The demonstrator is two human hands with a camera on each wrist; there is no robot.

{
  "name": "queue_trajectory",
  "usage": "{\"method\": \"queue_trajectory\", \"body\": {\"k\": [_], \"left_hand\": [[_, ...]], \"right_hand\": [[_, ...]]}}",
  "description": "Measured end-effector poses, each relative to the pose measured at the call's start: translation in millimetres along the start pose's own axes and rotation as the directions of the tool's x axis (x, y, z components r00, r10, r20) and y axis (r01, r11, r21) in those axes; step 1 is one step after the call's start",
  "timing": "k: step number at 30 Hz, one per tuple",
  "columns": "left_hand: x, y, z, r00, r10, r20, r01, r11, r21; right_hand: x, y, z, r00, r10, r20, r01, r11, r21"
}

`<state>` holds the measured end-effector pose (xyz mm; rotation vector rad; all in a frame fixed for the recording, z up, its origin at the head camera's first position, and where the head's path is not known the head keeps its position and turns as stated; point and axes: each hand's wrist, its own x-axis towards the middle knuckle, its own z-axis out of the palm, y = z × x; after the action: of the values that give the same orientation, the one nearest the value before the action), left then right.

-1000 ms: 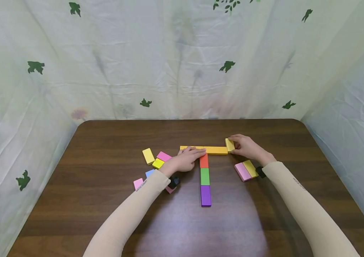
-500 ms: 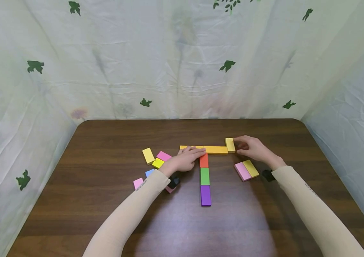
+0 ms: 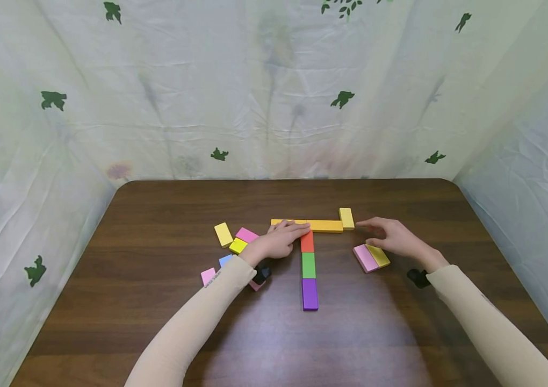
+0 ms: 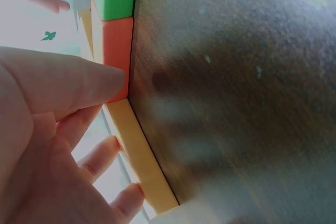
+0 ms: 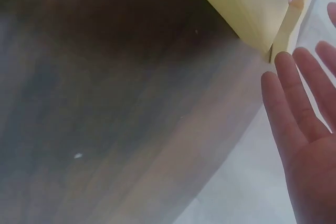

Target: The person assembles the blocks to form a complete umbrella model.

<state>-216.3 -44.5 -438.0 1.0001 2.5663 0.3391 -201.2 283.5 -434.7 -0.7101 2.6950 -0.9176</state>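
Note:
In the head view, my left hand (image 3: 281, 240) rests at the junction of a red block (image 3: 307, 242) and a row of orange blocks (image 3: 327, 226). The left wrist view shows its straight thumb against the red block and its fingers along an orange block (image 4: 144, 156). A green block (image 3: 308, 265) and a purple block (image 3: 310, 294) continue the line toward the person. At the row's right end lies a pale yellow block (image 3: 346, 219). My right hand (image 3: 397, 236) holds nothing, fingers extended, near a gold block (image 3: 379, 256) beside a pink block (image 3: 365, 258).
Left of the line lie a pale yellow block (image 3: 223, 235), a pink block (image 3: 247, 235), a bright yellow block (image 3: 238, 246), a blue block (image 3: 224, 260) and another pink block (image 3: 208, 277). The left forearm partly covers this group. Cloth walls (image 3: 274, 107) surround the brown table (image 3: 158, 301).
My right hand has let go of the pale yellow block at the row's right end and moved right and nearer the person, toward the pink and gold pair. The left hand stays put.

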Motion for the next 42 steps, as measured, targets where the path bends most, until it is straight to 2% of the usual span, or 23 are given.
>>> {"method": "queue_trajectory", "body": {"k": [7,19,28,42], "left_hand": [[-1.1,0.0,-0.9,1.000,0.009,0.001,-0.009,1.000,-0.009],[-3.1,0.6,-2.6,1.000,0.011,-0.001,-0.011,1.000,-0.006],[-2.5,0.2,-0.8,1.000,0.011,-0.010,-0.011,1.000,-0.016],[-1.5,-0.9,1.2,1.000,0.010,-0.009,-0.010,1.000,-0.007]], "right_hand": [[-17.7,-2,2,0.999,-0.045,0.015,0.045,0.999,-0.010],[-38.5,0,9,0.998,-0.029,0.063,0.033,0.997,-0.063],[-40.9,0,12,0.997,0.002,0.071,0.006,0.994,-0.106],[-30.6,10,9,1.000,0.028,-0.002,-0.028,0.988,-0.153]]}}
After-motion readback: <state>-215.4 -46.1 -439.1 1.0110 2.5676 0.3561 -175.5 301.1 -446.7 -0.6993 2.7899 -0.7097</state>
